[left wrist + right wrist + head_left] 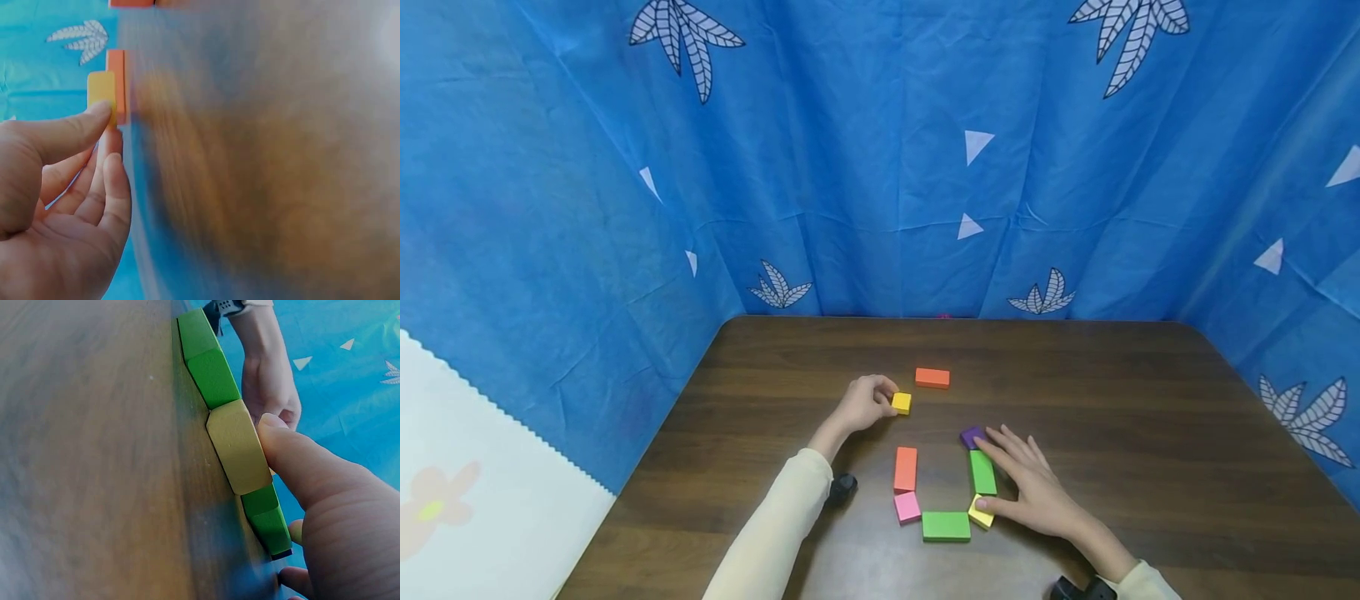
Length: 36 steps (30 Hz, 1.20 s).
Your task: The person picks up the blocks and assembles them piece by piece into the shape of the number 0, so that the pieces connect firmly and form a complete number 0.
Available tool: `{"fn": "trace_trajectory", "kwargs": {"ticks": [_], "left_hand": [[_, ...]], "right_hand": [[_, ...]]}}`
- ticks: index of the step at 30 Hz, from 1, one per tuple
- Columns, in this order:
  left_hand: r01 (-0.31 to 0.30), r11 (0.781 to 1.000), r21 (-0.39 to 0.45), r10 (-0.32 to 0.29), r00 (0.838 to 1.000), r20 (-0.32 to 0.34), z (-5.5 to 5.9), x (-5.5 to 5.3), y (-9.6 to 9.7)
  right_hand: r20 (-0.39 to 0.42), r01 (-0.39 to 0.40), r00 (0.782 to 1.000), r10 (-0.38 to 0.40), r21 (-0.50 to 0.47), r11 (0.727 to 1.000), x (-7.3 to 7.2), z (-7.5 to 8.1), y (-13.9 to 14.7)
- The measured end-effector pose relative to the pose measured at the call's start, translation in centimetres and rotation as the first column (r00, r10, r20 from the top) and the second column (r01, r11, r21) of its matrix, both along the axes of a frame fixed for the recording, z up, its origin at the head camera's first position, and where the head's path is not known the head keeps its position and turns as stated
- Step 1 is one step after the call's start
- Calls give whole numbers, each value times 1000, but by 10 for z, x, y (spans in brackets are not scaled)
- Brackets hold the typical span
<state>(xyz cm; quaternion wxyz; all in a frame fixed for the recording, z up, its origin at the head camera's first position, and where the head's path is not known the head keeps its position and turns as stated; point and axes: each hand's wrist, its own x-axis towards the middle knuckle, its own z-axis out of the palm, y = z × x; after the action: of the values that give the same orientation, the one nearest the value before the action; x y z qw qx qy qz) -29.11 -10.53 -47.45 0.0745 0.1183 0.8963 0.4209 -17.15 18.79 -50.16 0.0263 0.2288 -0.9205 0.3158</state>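
Between thumb and fingers, my left hand (863, 404) pinches a small yellow block (902, 405), close over the table. My right hand (1030, 487) lies spread at the right side of a U of blocks. Its thumb rests on a pale yellow block (981, 515), and its index finger reaches the purple block (970, 437). Between those two stands a green block (982, 473). Another green block (946, 526) forms the near side. A pink block (907, 507) and an orange block (906, 469) make up the left side.
A second orange block (932, 378) lies farther back, just beyond the left hand. The brown wooden table (1112, 375) is bordered by a blue patterned curtain (880, 167) behind and at the sides. Dark wrist cameras sit at both sleeves.
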Motion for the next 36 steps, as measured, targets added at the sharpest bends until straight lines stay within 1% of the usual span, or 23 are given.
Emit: {"fn": "trace_trajectory", "kwargs": {"ticks": [2,6,11,18,26,32,36], "left_hand": [[50,999,-5,-50,999,-7,2,5,1],[129,992,-1,-129,992,8,6,13,5],[191,981,18,-191,981,39,8,19,9],[216,976,10,-216,974,67,7,22,10],[260,965,-10,-259,964,51,5,25,9],[278,960,-30,-277,960,34,3,25,8],[285,958,-31,-284,958,36,5,26,8]], "right_hand": [[2,-2,1000,2,-3,1000,0,0,0],[0,-2,1000,2,-2,1000,0,0,1],[10,-4,1000,4,0,1000,1,1,1],[26,0,1000,0,7,1000,1,3,0],[20,1,1000,-1,14,1000,0,1,1],[32,11,999,-11,18,1000,0,1,0],[33,14,999,-14,20,1000,1,1,0]]}}
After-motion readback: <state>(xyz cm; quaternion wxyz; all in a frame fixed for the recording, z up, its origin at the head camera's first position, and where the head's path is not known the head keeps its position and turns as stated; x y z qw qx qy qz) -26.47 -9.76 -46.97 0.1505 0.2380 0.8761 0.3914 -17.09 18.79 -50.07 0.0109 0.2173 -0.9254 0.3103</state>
